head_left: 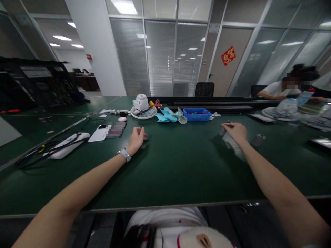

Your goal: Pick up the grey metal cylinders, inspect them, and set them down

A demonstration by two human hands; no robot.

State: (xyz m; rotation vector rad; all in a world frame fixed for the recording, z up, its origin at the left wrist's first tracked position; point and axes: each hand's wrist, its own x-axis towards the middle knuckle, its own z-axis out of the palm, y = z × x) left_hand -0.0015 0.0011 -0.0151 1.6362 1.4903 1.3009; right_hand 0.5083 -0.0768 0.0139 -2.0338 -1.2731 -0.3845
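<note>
My left hand (pixel 137 139), with a watch (pixel 125 154) on its wrist, hovers over the green table (pixel 178 168). Its fingers are loosely bent and apart, with nothing visible in them. My right hand (pixel 236 132) is closed, thumb and fingers pinched on a small grey cylinder (pixel 222 130) that is blurred and partly hidden. Beneath this hand is a crumpled, pale, see-through wrap (pixel 234 147). Just right of the wrist, a grey metal cylinder (pixel 258 140) sits on the table.
Along the back are a white fan head (pixel 141 103) on its grille, light-blue fan blades (pixel 167 115) and a blue basket (pixel 197 115). At left lie a phone (pixel 98 133), a white power bank-like block (pixel 69 145) and black cables (pixel 29 160). Another person (pixel 278 90) sits at far right.
</note>
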